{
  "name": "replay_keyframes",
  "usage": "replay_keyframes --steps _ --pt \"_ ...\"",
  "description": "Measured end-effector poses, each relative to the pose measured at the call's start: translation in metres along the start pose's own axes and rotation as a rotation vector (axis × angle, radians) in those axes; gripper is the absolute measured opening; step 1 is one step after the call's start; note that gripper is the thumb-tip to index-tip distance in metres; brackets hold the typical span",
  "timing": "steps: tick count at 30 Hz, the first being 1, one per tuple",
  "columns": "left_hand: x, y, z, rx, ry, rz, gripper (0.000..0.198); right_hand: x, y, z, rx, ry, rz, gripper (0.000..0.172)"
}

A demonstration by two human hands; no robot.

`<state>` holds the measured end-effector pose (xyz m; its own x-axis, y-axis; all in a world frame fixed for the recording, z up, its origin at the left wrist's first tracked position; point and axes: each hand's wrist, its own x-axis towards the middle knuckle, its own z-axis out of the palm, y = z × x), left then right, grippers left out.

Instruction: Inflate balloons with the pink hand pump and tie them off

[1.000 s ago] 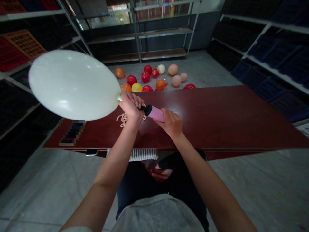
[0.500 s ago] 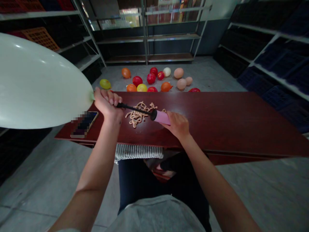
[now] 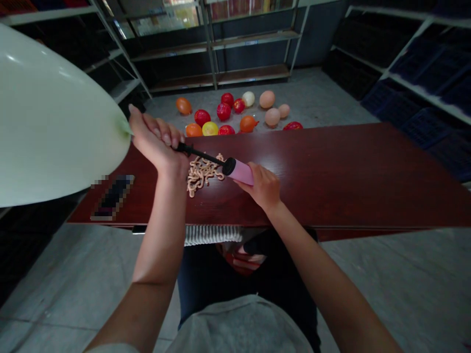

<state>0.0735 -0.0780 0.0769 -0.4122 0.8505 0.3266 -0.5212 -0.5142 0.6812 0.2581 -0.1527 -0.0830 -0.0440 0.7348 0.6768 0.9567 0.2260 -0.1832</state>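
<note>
Dark red desk [image 3: 305, 191], metal shelving [image 3: 221, 54] around. Left hand [image 3: 156, 144] clenched on pale green balloon [image 3: 55, 117] neck and the black nozzle of pink hand pump [image 3: 239, 171]; right hand [image 3: 259, 186] gripping pump barrel. Balloon hangs off desk's left side, above phone [image 3: 114, 197]. Tan rubbery coils [image 3: 200, 175] under pump hose; inflated balloons [image 3: 223, 112] on floor beyond desk.

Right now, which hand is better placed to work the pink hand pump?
Probably the right hand: it is on the pink barrel of the hand pump. The left hand is closed around the pale green balloon's neck and the pump's black shaft, so it seems tied up there.
</note>
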Motion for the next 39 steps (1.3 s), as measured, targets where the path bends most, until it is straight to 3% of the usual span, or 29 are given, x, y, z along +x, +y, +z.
replay_keyframes --steps 4,9,12,16,21,27,34,39 --pt "-0.022 -0.033 0.019 -0.003 -0.006 -0.093 0.052 0.002 0.001 0.001 0.011 0.002 0.06 0.057" --pt "-0.055 -0.065 0.038 -0.038 -0.043 -0.102 0.055 0.002 0.004 0.003 0.013 0.028 0.131 0.058" --pt "-0.056 -0.071 0.037 -0.053 -0.023 -0.149 0.055 0.002 0.005 0.004 0.009 0.027 0.131 0.059" --pt "-0.043 -0.07 0.02 -0.064 0.018 -0.179 0.051 0.002 0.002 0.005 0.013 -0.01 0.067 0.058" --pt "-0.033 -0.057 -0.003 -0.084 0.055 -0.199 0.051 0.001 -0.003 0.003 -0.016 -0.06 -0.005 0.054" --pt "-0.015 -0.023 -0.019 -0.083 0.122 -0.232 0.051 -0.001 -0.005 -0.002 -0.056 -0.053 -0.079 0.054" --pt "0.012 0.022 -0.048 -0.024 0.134 -0.162 0.05 0.001 -0.008 -0.006 -0.084 -0.044 -0.142 0.056" --pt "0.016 0.042 -0.049 0.023 0.106 -0.049 0.046 0.002 -0.007 -0.006 -0.044 -0.032 -0.146 0.052"
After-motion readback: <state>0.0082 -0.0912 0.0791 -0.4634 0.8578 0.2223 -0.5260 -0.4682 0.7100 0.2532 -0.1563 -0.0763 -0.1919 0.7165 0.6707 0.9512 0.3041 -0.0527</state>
